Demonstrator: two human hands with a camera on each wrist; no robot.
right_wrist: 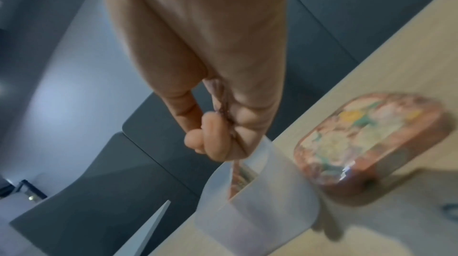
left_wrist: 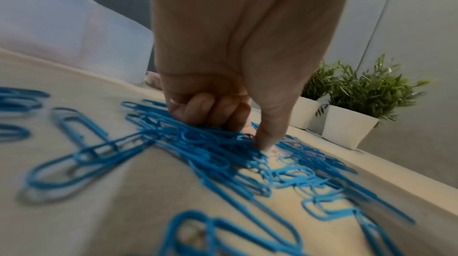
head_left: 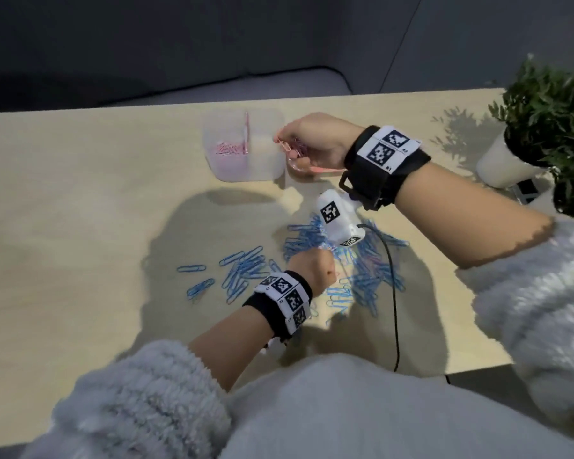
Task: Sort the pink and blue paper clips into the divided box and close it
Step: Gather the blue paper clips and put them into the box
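Observation:
A translucent divided box (head_left: 265,167) stands open at the table's far middle, with a pink divider (head_left: 246,134) and pink clips (head_left: 227,149) in its left compartment. My right hand (head_left: 287,145) grips a bunch of pink clips (head_left: 294,148) at the box's right rim; the right wrist view shows these pink clips (right_wrist: 223,103) held in its curled fingers (right_wrist: 213,135) just above the box (right_wrist: 260,201). Blue clips (head_left: 368,270) lie heaped nearer me. My left hand (head_left: 315,256) digs into that heap, its fingers (left_wrist: 210,111) and thumb closing on blue clips (left_wrist: 198,142).
The floral pink lid (right_wrist: 369,142) lies flat just right of the box, under my right hand. Potted plants (head_left: 544,104) stand at the table's right end. A black cable (head_left: 391,293) crosses the blue heap. Loose blue clips (head_left: 199,288) are scattered to the left.

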